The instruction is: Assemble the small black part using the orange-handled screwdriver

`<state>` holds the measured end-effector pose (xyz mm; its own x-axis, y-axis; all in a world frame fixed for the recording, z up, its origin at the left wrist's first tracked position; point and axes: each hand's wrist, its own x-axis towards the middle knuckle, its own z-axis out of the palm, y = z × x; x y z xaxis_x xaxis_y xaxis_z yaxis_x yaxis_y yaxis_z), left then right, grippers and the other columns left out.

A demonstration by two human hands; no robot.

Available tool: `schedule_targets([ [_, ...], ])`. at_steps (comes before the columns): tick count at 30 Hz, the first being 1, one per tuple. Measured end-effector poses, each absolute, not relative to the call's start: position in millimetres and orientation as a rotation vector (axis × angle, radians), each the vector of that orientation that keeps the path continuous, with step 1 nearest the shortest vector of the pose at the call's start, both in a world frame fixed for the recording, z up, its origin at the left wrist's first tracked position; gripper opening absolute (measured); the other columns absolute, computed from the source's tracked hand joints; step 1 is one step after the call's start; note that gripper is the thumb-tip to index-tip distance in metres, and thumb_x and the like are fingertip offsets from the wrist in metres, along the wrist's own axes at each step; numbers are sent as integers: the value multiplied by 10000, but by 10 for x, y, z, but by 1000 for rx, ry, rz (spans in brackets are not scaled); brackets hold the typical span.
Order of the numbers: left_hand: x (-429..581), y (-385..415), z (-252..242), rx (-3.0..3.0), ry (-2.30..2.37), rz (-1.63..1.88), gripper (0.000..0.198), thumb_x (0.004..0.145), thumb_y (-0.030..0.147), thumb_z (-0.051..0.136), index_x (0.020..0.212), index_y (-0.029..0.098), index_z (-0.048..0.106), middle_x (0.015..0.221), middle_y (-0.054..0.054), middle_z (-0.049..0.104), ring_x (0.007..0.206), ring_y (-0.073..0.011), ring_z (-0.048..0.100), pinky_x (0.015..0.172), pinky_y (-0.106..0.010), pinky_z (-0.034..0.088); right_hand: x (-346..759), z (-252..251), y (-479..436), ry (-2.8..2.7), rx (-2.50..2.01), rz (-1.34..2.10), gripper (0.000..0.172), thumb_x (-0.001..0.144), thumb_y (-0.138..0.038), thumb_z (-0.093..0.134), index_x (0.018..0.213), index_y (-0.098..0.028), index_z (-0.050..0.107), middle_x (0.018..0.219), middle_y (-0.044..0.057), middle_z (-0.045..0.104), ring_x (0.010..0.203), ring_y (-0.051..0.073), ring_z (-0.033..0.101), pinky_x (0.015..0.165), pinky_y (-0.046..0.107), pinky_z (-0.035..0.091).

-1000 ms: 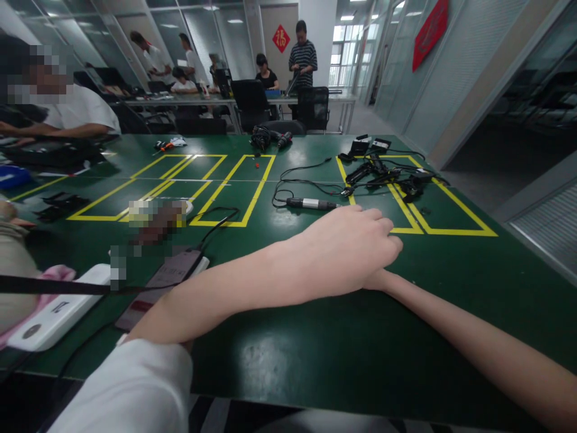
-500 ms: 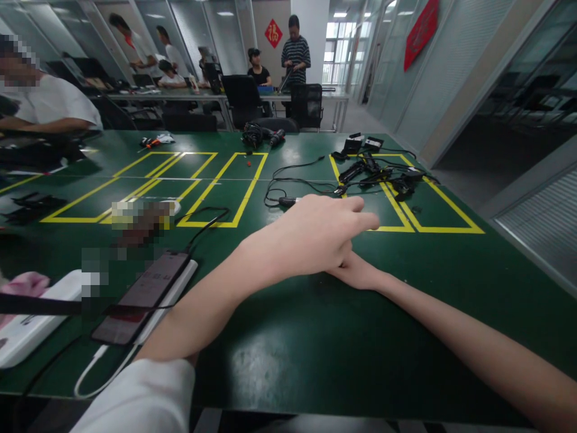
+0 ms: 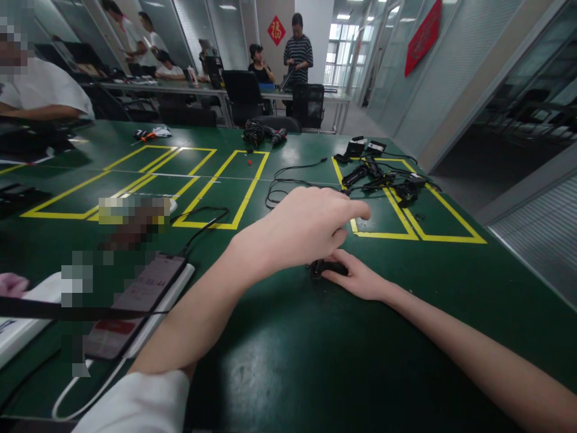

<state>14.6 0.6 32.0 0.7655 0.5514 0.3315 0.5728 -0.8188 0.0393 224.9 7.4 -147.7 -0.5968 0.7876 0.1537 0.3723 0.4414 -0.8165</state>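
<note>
My right hand (image 3: 360,278) rests low over the green table, thumb and fingers around a small black part (image 3: 317,268). What kind of part it is I cannot make out, as fingers cover much of it. Above and to its left hovers my left hand (image 3: 306,224), back upward, with the index finger bent forward and the thumb apart from it. Nothing shows between those fingers, though the other fingertips are hidden. A black cable (image 3: 288,167) lies on the table behind my left hand.
Black parts (image 3: 378,174) lie heaped inside yellow tape at the right. A phone (image 3: 139,294) and white power strip (image 3: 180,288) flank my left forearm. A coiled black cable (image 3: 255,132) and power drill (image 3: 278,137) stand far back. A person (image 3: 45,90) sits at the left.
The left hand has lifted away from the right hand and its fingers have curled in. The black part at the right fingers has come into sight. The view has shifted slightly.
</note>
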Motion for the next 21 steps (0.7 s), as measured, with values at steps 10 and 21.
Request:
schedule_targets([
  [10,76,68,300,-2909,-1022,-509,449,857,147,557,1285,227,665,1034,-76,752,921,-232,705,806,-320,521,2222,-1499,98,-2173,-927,988,352,961,-346,629,1293,-240,579,1282,97,679,1211,261,638,1091,491,488],
  [21,77,1,342,-2876,-1029,-471,397,887,134,516,1244,230,661,1114,-66,698,962,-225,682,771,-299,495,2225,-1538,105,-2160,-918,1003,360,958,-317,635,1305,-242,576,1280,91,666,1212,248,630,1096,481,486],
])
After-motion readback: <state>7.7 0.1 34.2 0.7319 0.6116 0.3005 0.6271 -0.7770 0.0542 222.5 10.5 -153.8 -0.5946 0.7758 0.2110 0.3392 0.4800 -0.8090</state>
